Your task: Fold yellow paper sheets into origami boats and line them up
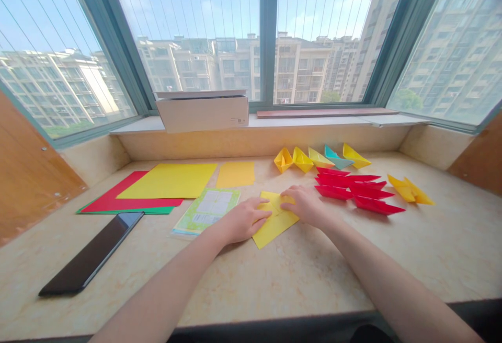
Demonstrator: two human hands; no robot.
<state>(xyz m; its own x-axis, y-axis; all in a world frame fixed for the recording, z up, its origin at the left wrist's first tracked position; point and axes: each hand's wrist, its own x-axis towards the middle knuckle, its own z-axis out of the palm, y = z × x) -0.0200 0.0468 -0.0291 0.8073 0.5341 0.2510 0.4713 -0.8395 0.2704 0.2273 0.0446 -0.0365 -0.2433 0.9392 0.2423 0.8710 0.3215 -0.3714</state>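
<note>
A yellow sheet of origami paper [274, 228] lies on the stone sill in front of me, with crease lines near its middle. My left hand [245, 220] rests on its left side, fingers stretched over the paper. From the right, my right hand [304, 204] touches the upper right part, its fingers bent and lying on the sheet. Left of my left hand is a green and white paper packet [209, 209] in clear plastic. Several red folded paper boats [371, 190] stand close to the right of my right hand.
Yellow and teal paper boats [337, 159] line the back; another yellow folded piece [411, 190] stands far right. Large yellow [168, 181], red [113, 196] and green sheets lie left, beside a small orange-yellow sheet [235, 174]. A black phone [92, 254] and a white box [202, 113] are also there.
</note>
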